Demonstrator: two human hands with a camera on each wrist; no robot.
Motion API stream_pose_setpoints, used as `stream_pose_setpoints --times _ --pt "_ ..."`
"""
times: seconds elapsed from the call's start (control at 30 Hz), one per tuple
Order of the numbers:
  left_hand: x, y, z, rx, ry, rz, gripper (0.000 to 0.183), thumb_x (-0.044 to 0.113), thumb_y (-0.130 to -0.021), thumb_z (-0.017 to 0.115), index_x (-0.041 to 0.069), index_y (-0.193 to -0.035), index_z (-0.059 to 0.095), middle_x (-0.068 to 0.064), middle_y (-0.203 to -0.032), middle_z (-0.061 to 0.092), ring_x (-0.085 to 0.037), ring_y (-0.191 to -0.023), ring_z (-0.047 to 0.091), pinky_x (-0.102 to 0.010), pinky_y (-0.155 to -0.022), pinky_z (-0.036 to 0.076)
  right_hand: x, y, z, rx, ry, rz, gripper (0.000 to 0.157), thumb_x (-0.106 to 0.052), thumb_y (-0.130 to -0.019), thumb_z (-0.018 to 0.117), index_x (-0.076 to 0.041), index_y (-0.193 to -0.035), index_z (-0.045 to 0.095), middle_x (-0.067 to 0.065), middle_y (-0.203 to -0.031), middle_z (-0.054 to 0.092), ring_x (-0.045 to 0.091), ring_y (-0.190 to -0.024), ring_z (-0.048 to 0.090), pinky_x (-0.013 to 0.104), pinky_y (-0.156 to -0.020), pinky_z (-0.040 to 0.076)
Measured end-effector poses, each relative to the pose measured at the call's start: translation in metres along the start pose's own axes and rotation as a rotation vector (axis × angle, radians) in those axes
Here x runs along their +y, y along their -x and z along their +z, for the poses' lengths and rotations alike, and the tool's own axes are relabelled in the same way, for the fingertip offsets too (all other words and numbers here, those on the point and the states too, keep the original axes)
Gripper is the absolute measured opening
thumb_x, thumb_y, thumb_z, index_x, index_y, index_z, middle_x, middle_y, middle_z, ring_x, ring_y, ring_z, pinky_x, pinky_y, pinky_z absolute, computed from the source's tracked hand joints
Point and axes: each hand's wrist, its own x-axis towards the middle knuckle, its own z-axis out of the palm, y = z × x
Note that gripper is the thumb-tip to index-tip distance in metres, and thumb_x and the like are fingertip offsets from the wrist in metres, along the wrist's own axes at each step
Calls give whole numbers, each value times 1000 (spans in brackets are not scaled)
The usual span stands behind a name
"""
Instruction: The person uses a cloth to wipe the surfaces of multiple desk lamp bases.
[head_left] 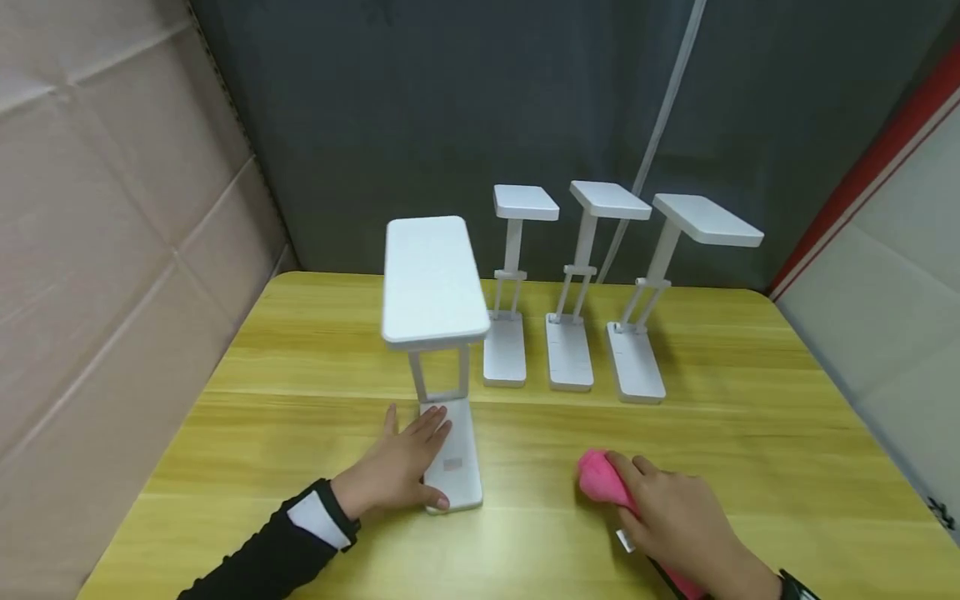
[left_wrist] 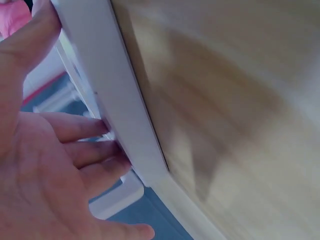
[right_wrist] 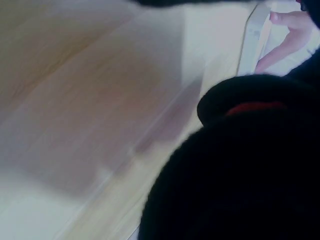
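Observation:
A white desk lamp (head_left: 432, 279) stands left of the middle of the table, its flat rectangular head raised on a forked stem. My left hand (head_left: 401, 467) rests on the lamp's base (head_left: 459, 479), fingers stretched across its top and thumb by its near end. The left wrist view shows these fingertips (left_wrist: 117, 155) at the edge of the base. To the right, my right hand (head_left: 675, 512) grips a bunched pink cloth (head_left: 603, 479) with a small white tag, low over the wood. Dark material (right_wrist: 240, 175) fills much of the right wrist view.
Behind, three more white desk lamps stand in a row: one on the left (head_left: 505, 350), one in the middle (head_left: 568, 354) and one on the right (head_left: 637, 367). The wooden table (head_left: 300, 417) ends at a dark curtain (head_left: 450, 125), with pale panels on both sides.

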Motion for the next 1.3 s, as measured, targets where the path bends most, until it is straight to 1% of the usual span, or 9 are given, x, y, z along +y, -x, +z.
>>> stream_pose_setpoints --times 0.17,0.33,0.5,0.6,0.77,0.93,1.03,1.17,1.3 --pt "-26 4 -9 -39 47 -66 97 53 -67 69 -1 -136 28 -18 -145 19 -29 -133 18 -70 -96 -4 8 5 0 20 0 20 54 -30 -68 69 -11 -116 53 1 -85 59 5 -48 38 26 -39 31" --pt "-50 -5 -20 -83 31 -90 96 49 -67 71 1 -138 26 -16 -146 18 -29 -133 17 -71 -95 -3 14 8 1 23 -1 35 54 -32 -69 70 -11 -115 53 1 -85 59 5 -47 38 27 -39 31" --pt "-69 -25 -31 -119 14 -96 97 47 -66 72 3 -138 25 -15 -147 17 -31 -133 16 -73 -94 -1 20 10 1 24 7 46 54 -34 -70 71 -10 -115 53 2 -84 59 6 -47 38 27 -38 31" --pt "-79 -40 -36 -147 20 -107 98 46 -67 73 4 -139 23 -15 -147 14 -32 -134 13 -73 -94 -2 25 10 1 6 10 64 54 -34 -71 70 -10 -116 53 3 -85 59 7 -48 39 28 -39 32" --pt "-92 -69 -47 -199 31 -139 98 43 -68 73 7 -141 19 -12 -149 9 -29 -135 8 -71 -95 -5 35 11 -1 21 10 92 55 -33 -70 69 -8 -116 53 7 -88 61 10 -49 44 30 -38 33" --pt "-104 -95 -58 -212 48 -153 98 39 -68 75 7 -141 18 -12 -149 9 -30 -135 7 -71 -95 -6 53 13 -3 -11 -24 182 58 -31 -71 68 -7 -120 49 16 -97 61 16 -52 50 31 -37 34" --pt "-111 -106 -62 -218 57 -163 99 37 -68 76 8 -141 16 -11 -149 9 -29 -135 6 -70 -95 -7 70 15 -2 20 -31 224 59 -31 -72 67 -5 -121 47 16 -93 61 15 -49 47 31 -36 32" --pt "-119 -115 -63 -225 76 -179 99 35 -68 76 10 -142 16 -10 -149 9 -28 -135 5 -69 -96 -8 95 16 1 18 -36 309 58 -31 -74 64 -2 -120 45 13 -81 58 14 -47 42 31 -36 31" --pt "-125 -118 -62 -225 97 -194 98 34 -68 76 10 -142 17 -9 -149 9 -28 -135 4 -69 -96 -8 114 18 7 -70 -66 413 56 -32 -79 59 -1 -122 39 11 -75 54 16 -48 41 33 -36 30"
